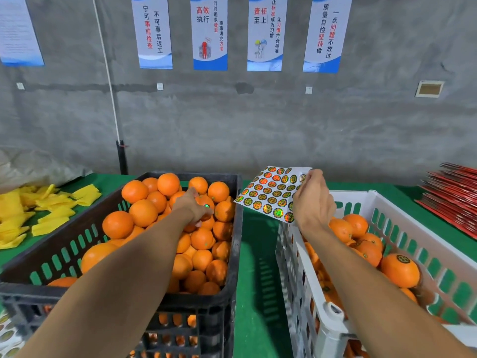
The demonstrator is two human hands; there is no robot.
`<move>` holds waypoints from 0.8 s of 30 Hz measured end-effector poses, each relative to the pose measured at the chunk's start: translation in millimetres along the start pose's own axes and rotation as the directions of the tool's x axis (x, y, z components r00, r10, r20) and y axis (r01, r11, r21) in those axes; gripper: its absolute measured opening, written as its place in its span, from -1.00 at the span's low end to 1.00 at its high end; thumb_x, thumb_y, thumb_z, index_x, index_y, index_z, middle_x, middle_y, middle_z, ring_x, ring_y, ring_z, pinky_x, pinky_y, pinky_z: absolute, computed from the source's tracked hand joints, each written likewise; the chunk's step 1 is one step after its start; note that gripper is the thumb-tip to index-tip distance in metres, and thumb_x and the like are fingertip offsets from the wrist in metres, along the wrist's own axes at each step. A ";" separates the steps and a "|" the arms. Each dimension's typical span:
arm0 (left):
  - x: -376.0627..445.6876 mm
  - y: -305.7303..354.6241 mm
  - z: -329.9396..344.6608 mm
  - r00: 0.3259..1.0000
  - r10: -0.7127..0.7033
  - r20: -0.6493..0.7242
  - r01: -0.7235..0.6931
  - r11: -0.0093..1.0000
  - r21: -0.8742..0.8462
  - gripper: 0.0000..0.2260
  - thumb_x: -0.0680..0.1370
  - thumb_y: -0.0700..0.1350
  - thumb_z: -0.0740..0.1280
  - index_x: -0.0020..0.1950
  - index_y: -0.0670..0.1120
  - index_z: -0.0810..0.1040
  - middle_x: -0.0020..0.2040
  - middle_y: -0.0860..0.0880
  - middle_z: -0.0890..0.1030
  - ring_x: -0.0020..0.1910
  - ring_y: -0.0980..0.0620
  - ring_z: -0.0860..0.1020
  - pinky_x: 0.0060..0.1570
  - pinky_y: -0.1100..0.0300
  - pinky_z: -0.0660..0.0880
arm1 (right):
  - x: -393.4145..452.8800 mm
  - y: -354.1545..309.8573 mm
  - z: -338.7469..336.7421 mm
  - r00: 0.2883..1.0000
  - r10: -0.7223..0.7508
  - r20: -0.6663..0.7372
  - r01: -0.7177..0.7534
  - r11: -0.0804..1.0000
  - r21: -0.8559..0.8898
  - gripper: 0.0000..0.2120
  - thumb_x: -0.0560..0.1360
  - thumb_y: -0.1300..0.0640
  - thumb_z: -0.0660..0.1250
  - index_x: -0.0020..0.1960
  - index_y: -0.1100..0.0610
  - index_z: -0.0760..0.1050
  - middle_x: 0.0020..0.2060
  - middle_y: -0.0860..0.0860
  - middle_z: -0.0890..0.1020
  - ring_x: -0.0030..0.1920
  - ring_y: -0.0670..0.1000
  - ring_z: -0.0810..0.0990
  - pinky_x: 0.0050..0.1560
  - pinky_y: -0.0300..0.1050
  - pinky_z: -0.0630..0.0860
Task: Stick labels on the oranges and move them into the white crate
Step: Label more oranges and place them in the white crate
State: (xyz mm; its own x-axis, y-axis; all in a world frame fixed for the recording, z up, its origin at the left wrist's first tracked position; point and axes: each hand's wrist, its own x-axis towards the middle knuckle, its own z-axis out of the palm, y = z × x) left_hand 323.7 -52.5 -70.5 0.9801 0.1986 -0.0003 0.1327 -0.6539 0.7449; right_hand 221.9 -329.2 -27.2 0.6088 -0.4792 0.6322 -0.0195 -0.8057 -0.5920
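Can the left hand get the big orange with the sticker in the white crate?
Probably not right now. The left hand is busy over the full black plastic crate, and the big round stickered orange sits at the white slotted plastic crate's far side, past the right arm.

Grey concrete wall behind a green-covered surface

The rough wall (258, 120) carries four blue-and-white posters (210, 32) with Chinese text, a fifth sheet (18, 32) at far left, small white switch plates (160, 86) and a framed plaque (429, 88). A white cord (109, 81) runs down to a dark post (121, 156). The surface (255, 267) is green.
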 end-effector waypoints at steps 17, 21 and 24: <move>-106.8 148.5 37.4 0.793 0.586 -0.170 -0.586 0.656 -0.474 -0.47 0.26 0.24 0.58 0.13 0.16 0.48 -0.48 0.08 0.51 -0.46 0.11 0.48 -0.32 0.12 0.49 | -5.8 -15.5 7.7 0.868 -0.309 0.388 0.359 0.931 -0.062 -0.82 0.62 0.06 0.21 0.12 0.13 0.49 -0.05 0.22 0.66 -0.01 0.33 0.63 -0.18 0.06 0.40; -131.6 160.3 66.1 0.729 0.680 -0.077 -0.642 0.640 -0.423 -0.50 0.37 0.18 0.59 0.24 0.21 0.51 -0.32 0.00 0.62 -0.29 0.13 0.60 -0.08 0.04 0.58 | -14.9 -9.6 10.3 0.731 -0.267 0.628 0.292 0.954 0.065 -0.86 0.65 0.18 0.18 0.19 0.03 0.39 0.06 0.09 0.49 0.22 0.23 0.55 0.14 0.10 0.49; -134.6 162.2 69.5 0.703 0.707 -0.074 -0.672 0.628 -0.392 -0.58 0.51 0.18 0.46 0.33 0.19 0.49 -0.20 0.12 0.66 -0.13 0.19 0.63 0.02 0.15 0.56 | -13.6 -7.8 7.8 0.727 -0.322 0.607 0.329 0.938 0.104 -0.75 0.63 0.21 0.20 0.30 0.13 0.42 0.17 0.10 0.51 0.26 0.22 0.52 0.18 0.11 0.51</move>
State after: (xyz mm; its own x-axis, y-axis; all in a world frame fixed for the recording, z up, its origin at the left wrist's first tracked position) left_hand 223.5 -236.0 4.0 0.7722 -0.2688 0.5757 -0.6336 -0.2577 0.7295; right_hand 220.0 -313.7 -35.0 0.9300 0.1226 0.3466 0.2644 -0.8780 -0.3991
